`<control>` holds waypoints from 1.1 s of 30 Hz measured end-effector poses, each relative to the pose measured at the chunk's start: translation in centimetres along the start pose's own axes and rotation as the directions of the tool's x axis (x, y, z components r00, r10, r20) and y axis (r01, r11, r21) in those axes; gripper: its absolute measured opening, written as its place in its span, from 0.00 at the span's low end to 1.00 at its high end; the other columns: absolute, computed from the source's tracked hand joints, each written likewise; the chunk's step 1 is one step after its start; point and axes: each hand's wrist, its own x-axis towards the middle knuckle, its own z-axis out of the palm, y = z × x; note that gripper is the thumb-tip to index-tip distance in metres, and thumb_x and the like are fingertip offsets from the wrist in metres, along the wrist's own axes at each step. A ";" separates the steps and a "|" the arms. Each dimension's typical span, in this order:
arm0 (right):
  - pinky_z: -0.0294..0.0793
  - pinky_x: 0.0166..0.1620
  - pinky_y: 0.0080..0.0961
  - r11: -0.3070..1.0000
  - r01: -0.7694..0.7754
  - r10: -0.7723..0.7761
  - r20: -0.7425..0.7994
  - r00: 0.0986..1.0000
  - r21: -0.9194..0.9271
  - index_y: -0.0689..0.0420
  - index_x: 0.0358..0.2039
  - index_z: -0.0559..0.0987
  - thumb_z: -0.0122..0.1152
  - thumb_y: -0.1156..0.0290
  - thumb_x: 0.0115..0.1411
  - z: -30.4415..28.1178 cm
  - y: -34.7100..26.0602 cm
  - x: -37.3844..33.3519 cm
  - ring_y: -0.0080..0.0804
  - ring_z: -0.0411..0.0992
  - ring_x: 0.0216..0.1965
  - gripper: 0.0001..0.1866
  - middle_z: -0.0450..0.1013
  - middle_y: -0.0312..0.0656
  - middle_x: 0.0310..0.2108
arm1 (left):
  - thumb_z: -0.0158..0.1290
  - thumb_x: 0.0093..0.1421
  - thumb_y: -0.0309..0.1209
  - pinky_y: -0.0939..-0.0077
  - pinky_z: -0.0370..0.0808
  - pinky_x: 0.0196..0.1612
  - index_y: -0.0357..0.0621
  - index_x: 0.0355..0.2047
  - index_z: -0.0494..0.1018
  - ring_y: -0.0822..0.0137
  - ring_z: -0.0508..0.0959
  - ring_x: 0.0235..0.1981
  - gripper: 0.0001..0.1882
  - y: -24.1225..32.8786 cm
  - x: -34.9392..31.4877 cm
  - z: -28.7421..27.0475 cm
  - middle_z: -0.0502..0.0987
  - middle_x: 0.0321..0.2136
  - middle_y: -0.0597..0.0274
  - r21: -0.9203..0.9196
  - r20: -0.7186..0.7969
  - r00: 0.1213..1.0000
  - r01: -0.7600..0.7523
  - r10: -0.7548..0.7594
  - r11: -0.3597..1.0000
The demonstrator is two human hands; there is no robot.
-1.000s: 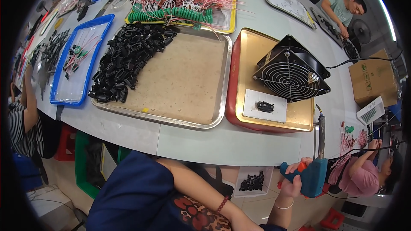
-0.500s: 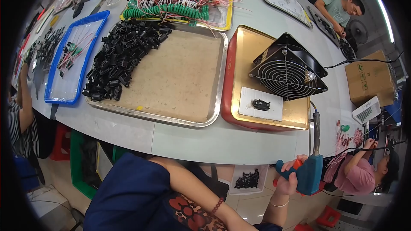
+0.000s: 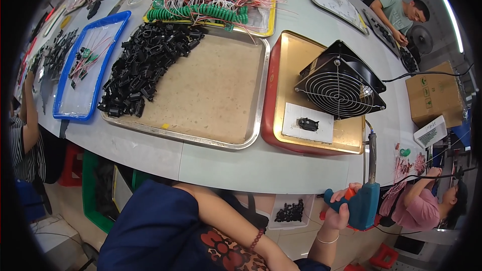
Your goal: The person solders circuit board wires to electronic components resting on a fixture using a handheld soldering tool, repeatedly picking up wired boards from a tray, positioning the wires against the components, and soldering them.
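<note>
Right hand [image 3: 339, 212] grips the soldering gun [image 3: 365, 206]; left hand is out of view, state undetermined. Leftward drift could bring the tip [image 3: 371, 131] against the fan [image 3: 339, 88].

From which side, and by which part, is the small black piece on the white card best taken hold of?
Probably by its two short ends, from above and the near side. The small black piece lies flat on the white card, longer from left to right, and the fan stands beyond it, crowding the far side. The right hand holds the soldering gun.
</note>
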 end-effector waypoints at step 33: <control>0.67 0.31 0.23 1.000 0.017 -0.016 -0.018 1.000 0.017 0.68 0.54 0.64 0.61 0.67 0.53 0.1 0.1 -0.1 0.27 0.65 0.30 0.31 0.60 0.47 0.50 | 0.56 0.63 0.32 0.70 0.70 0.53 0.25 0.51 0.68 0.67 0.72 0.48 0.22 2.6 -0.5 -0.5 0.76 0.48 0.53 0.103 -0.070 0.997 -0.010 0.017 0.995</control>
